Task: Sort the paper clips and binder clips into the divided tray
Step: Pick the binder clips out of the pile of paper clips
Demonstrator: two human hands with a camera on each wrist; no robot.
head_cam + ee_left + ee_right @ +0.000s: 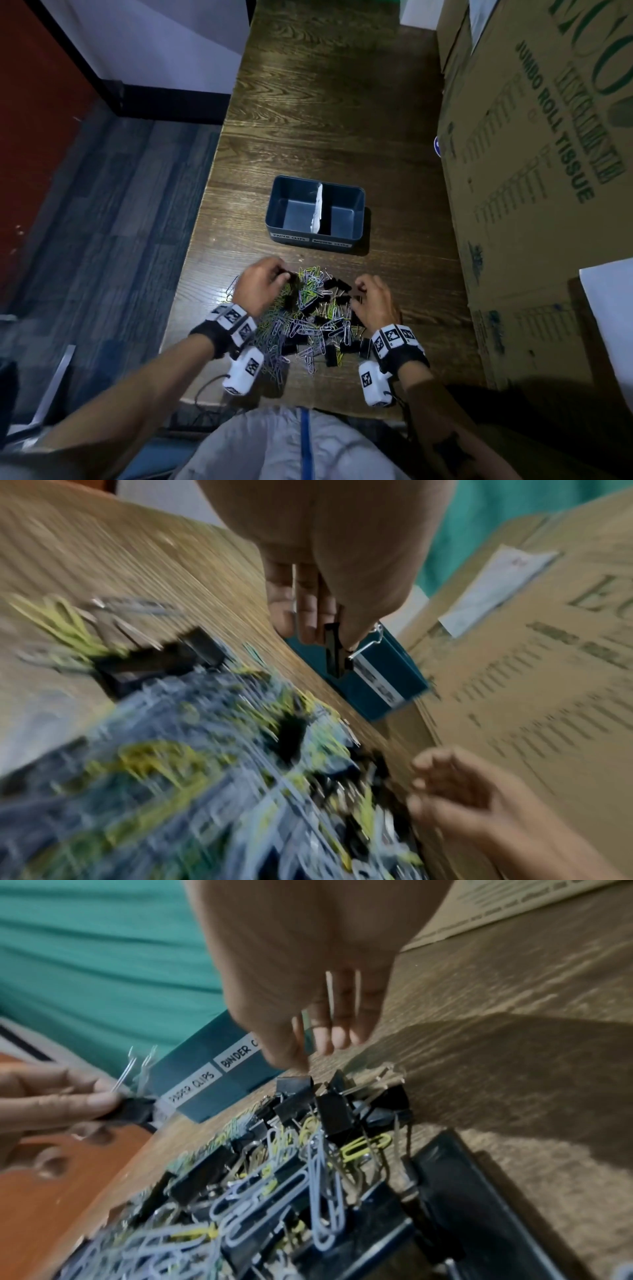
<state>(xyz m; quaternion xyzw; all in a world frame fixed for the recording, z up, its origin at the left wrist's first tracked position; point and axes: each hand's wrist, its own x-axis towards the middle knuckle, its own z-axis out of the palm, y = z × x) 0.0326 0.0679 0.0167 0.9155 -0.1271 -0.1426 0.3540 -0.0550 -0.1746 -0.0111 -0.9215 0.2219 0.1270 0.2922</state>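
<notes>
A mixed pile (308, 322) of coloured paper clips and black binder clips lies on the wooden table near its front edge. My left hand (286, 274) hovers over the pile's far left and pinches a black binder clip (337, 653) between thumb and fingers, its wire handles sticking out. My right hand (359, 291) reaches down at the pile's right side; its fingers (339, 1031) are spread and hold nothing, the thumb tip just above a black binder clip (294, 1088). Beyond the pile stands the blue divided tray (356, 205), labelled PAPER CLIPS left and BINDER CLIPS right, both compartments bare.
A big cardboard box (548, 171) walls off the table's right side. A white sheet (613, 308) overlaps it at near right. The table's left edge (205, 212) drops to a grey floor. Bare wood lies between pile and tray.
</notes>
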